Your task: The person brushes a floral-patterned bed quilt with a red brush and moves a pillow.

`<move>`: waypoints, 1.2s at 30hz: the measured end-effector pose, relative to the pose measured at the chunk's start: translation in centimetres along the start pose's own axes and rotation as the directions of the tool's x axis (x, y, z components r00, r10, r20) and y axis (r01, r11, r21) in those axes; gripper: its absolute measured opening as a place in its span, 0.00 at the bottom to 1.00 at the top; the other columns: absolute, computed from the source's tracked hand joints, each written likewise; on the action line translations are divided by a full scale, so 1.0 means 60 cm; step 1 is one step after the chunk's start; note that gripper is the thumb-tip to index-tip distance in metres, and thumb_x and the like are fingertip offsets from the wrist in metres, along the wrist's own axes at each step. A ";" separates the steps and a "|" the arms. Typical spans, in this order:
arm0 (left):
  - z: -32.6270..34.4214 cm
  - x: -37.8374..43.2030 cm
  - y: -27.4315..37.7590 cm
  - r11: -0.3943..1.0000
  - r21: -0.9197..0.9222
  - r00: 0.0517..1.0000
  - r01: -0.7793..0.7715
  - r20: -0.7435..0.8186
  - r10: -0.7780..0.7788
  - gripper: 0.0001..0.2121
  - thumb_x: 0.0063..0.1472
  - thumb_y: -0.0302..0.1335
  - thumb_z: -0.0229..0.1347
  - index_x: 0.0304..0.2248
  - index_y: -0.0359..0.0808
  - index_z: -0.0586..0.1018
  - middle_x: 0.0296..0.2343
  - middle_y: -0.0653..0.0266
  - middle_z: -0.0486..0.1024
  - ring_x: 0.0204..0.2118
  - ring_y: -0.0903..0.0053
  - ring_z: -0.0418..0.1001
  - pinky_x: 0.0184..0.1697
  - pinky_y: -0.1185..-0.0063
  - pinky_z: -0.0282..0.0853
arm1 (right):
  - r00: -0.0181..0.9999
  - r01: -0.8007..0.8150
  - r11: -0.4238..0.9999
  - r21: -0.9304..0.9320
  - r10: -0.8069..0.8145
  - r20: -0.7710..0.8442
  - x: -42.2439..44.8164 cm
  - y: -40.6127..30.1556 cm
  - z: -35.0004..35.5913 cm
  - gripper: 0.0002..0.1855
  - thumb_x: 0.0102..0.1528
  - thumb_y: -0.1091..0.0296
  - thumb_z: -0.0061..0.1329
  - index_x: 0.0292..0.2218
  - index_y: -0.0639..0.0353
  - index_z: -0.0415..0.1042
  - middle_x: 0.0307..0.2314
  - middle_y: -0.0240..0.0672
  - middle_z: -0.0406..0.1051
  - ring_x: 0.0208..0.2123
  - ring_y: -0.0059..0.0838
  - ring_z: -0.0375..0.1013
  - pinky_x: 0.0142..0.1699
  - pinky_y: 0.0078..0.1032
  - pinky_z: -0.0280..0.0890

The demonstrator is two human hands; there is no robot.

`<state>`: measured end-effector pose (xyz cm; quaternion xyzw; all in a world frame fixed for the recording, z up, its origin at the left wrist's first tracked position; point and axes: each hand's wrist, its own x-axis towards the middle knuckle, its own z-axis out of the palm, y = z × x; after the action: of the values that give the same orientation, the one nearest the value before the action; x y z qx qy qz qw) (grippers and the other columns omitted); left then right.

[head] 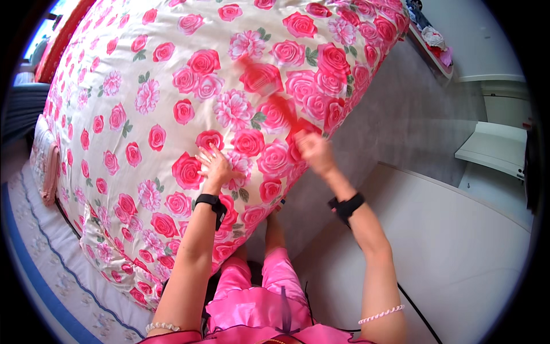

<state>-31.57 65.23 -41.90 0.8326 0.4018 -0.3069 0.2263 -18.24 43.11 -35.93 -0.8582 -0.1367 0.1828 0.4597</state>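
A cream quilt [129, 86] printed with pink and red roses covers the bed before me. My left hand [218, 169] lies on it palm down, fingers spread, holding nothing. My right hand [316, 151] is closed around the handle of a red tool [283, 109], blurred by motion, which reaches up and left over the quilt; its head is too blurred to tell what kind it is. Black bands sit on both wrists.
Grey floor [348, 142] runs along the quilt's right edge. A pale panel [434, 223] stands at the lower right, below open white shelving [494, 146]. Folded cloth [45, 159] lies at the left by a pale bedsheet [90, 275]. Clothes [434, 38] lie at the upper right.
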 end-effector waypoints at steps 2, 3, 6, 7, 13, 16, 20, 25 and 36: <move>0.005 0.007 -0.005 1.000 0.004 1.000 -0.015 -0.014 0.015 0.62 0.24 0.41 0.67 0.52 0.30 0.34 0.51 0.39 0.24 0.53 0.43 0.22 0.44 0.42 0.36 | 0.937 -0.004 0.995 -0.101 0.039 0.348 -0.022 -0.024 0.059 0.21 0.49 0.49 0.41 0.21 0.61 0.68 0.18 0.47 0.67 0.21 0.41 0.69 0.27 0.33 0.61; 0.008 0.010 -0.007 0.994 0.068 0.996 -0.083 0.036 0.080 0.62 0.24 0.42 0.67 0.52 0.30 0.35 0.51 0.40 0.24 0.53 0.43 0.22 0.44 0.42 0.36 | 0.896 0.085 0.994 -0.075 -0.043 0.442 -0.024 -0.031 0.081 0.21 0.49 0.49 0.41 0.22 0.61 0.69 0.19 0.47 0.67 0.23 0.41 0.69 0.28 0.34 0.62; 0.015 0.014 -0.008 0.993 0.120 1.000 -0.018 0.013 0.016 0.60 0.24 0.43 0.66 0.52 0.30 0.38 0.51 0.40 0.24 0.53 0.43 0.23 0.43 0.43 0.39 | 0.784 0.253 0.963 -0.093 -0.148 0.602 0.007 -0.011 0.065 0.19 0.49 0.49 0.39 0.24 0.58 0.70 0.22 0.43 0.69 0.25 0.41 0.69 0.31 0.36 0.63; 0.014 0.014 -0.005 0.993 0.120 1.000 -0.008 0.018 0.006 0.60 0.25 0.43 0.66 0.52 0.30 0.39 0.51 0.41 0.24 0.53 0.43 0.24 0.43 0.43 0.40 | 0.807 0.369 0.919 -0.139 -0.243 0.538 0.036 0.009 0.032 0.20 0.49 0.50 0.40 0.22 0.58 0.70 0.21 0.43 0.69 0.23 0.39 0.69 0.29 0.34 0.63; 0.001 0.013 0.012 0.998 0.059 0.999 0.038 0.006 -0.039 0.64 0.22 0.39 0.68 0.52 0.29 0.32 0.51 0.38 0.23 0.53 0.42 0.24 0.43 0.42 0.38 | 0.829 -0.473 0.867 0.158 0.499 -0.253 0.175 0.156 -0.273 0.22 0.51 0.50 0.40 0.14 0.55 0.61 0.06 0.22 0.54 0.05 0.12 0.51 0.09 0.13 0.42; 0.001 0.017 0.019 0.995 0.073 0.997 0.072 0.003 -0.073 0.65 0.20 0.39 0.68 0.52 0.28 0.33 0.50 0.37 0.23 0.53 0.42 0.23 0.42 0.41 0.37 | 0.692 -0.518 0.821 0.239 0.567 -0.448 0.214 0.155 -0.314 0.23 0.52 0.48 0.37 0.16 0.58 0.61 0.06 0.25 0.54 0.05 0.14 0.51 0.08 0.14 0.43; 0.002 0.018 0.018 0.994 0.050 0.995 0.101 -0.014 -0.100 0.65 0.19 0.39 0.69 0.52 0.28 0.33 0.50 0.37 0.23 0.53 0.42 0.22 0.42 0.41 0.37 | 0.796 -0.304 0.843 0.444 0.481 -0.368 0.247 0.076 -0.194 0.25 0.51 0.44 0.35 0.16 0.55 0.58 0.07 0.24 0.54 0.04 0.14 0.51 0.07 0.14 0.44; 0.017 0.029 0.005 0.988 0.119 0.995 0.099 -0.015 -0.098 0.64 0.20 0.41 0.67 0.52 0.30 0.34 0.50 0.38 0.22 0.52 0.40 0.21 0.42 0.41 0.40 | 0.967 0.156 0.970 0.185 -0.188 0.173 0.163 -0.034 0.079 0.16 0.50 0.59 0.40 0.19 0.61 0.66 0.13 0.37 0.64 0.16 0.28 0.64 0.21 0.25 0.58; 0.039 0.040 -0.009 0.986 0.163 0.994 0.040 -0.104 -0.023 0.51 0.35 0.34 0.60 0.52 0.26 0.37 0.50 0.36 0.25 0.51 0.36 0.25 0.39 0.40 0.42 | 0.902 -0.425 0.849 0.313 0.371 0.221 0.291 0.086 -0.109 0.19 0.48 0.48 0.44 0.18 0.54 0.63 0.09 0.24 0.55 0.09 0.17 0.53 0.12 0.15 0.44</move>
<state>-31.62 65.37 -45.31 0.8565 0.3990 -0.3000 0.1310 0.63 42.50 -40.21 -0.7546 0.0450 0.3606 0.5464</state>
